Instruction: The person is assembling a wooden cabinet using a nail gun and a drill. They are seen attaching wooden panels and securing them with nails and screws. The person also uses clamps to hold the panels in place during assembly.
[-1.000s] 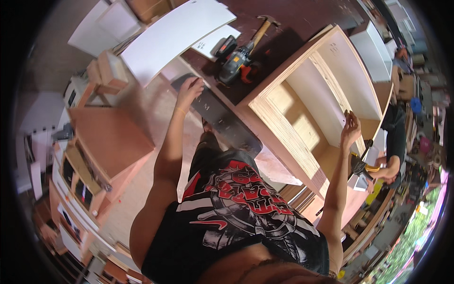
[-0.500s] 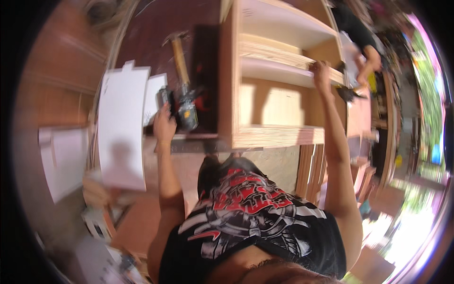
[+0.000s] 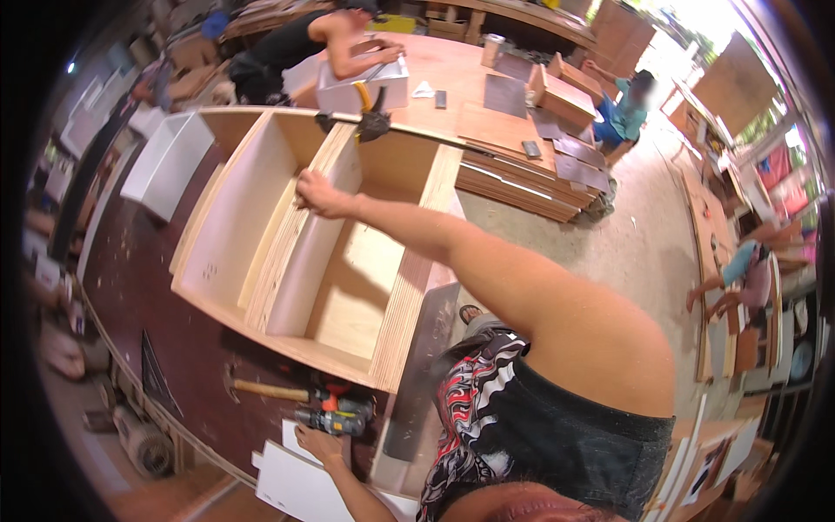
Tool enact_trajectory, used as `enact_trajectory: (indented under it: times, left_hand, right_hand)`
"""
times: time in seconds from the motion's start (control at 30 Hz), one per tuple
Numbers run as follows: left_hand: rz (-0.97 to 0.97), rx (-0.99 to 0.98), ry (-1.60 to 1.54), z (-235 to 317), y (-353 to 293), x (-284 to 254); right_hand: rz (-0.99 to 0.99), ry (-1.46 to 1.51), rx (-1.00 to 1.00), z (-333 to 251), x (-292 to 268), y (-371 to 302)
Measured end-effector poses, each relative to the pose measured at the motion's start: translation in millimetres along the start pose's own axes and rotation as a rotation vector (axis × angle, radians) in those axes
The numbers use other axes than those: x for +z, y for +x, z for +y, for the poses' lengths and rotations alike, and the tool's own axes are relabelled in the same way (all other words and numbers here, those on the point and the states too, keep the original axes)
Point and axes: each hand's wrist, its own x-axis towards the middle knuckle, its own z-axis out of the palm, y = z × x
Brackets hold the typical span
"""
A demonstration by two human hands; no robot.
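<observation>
A pale wooden cabinet frame (image 3: 261,283) with open compartments lies on the dark red table. My right arm reaches across it, and my right hand (image 3: 323,195) is closed over the plywood edge of its middle divider. Beside the cabinet's near left corner, my left hand (image 3: 320,444) is closed at the dark end of a black and yellow power drill (image 3: 341,422); its fingers show only in part. A second tool with a red part (image 3: 330,401) lies against the drill. Next to them is a claw hammer (image 3: 270,390) with a wooden handle.
White panels (image 3: 300,489) lie under my left forearm. A black triangular square (image 3: 155,374) and a white box-shaped piece (image 3: 170,165) are on the table (image 3: 122,300). Across the cabinet, a person (image 3: 322,48) handles a white box (image 3: 364,90). Another person (image 3: 622,113) sits by drawer boxes (image 3: 561,96).
My view has swung right, so the cabinet now appears turned and farther left. My right hand stays on the divider edge, and my left hand stays by the drill.
</observation>
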Motion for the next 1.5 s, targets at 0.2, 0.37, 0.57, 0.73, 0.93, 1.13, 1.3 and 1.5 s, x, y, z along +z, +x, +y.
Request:
enact_trajectory:
  times: [0.2, 0.37, 0.57, 0.73, 0.93, 1.13, 1.3, 1.5]
  left_hand:
    - [0.124, -0.023, 0.181, -12.1, 10.6, 9.3]
    - [0.284, 0.059, 0.276, -6.5, 29.7, -37.9]
    - [0.401, -0.127, 0.416, -27.3, 35.0, -114.7]
    - [0.641, -0.283, 0.401, -48.6, 29.2, -184.5]
    - [0.972, -0.479, 0.069, -69.6, -76.8, -245.6]
    - [0.954, -0.084, -1.389, 78.1, -226.9, -218.9]
    - [0.982, 0.237, -1.434, 266.6, -304.8, -167.8]
    - [0.457, 0.458, -0.93, 454.3, -357.2, -165.0]
  right_hand:
    - [0.049, 0.068, 0.069, -21.1, -1.3, -1.0]
    - [0.059, 0.077, 0.09, -22.0, -4.9, -1.9]
    - [0.04, 0.124, 0.112, -18.8, 0.4, 1.2]
    - [-0.061, 0.104, 0.258, 9.6, -5.3, 10.8]
    - [-0.086, 0.423, 0.318, -37.2, -85.0, -7.2]
    - [-0.124, 1.017, 0.378, -101.8, -237.1, -132.1]
    - [-0.377, 1.242, 0.365, -105.4, -347.2, -255.0]
    - [-0.402, 1.633, 0.63, -100.3, -495.9, -403.0]
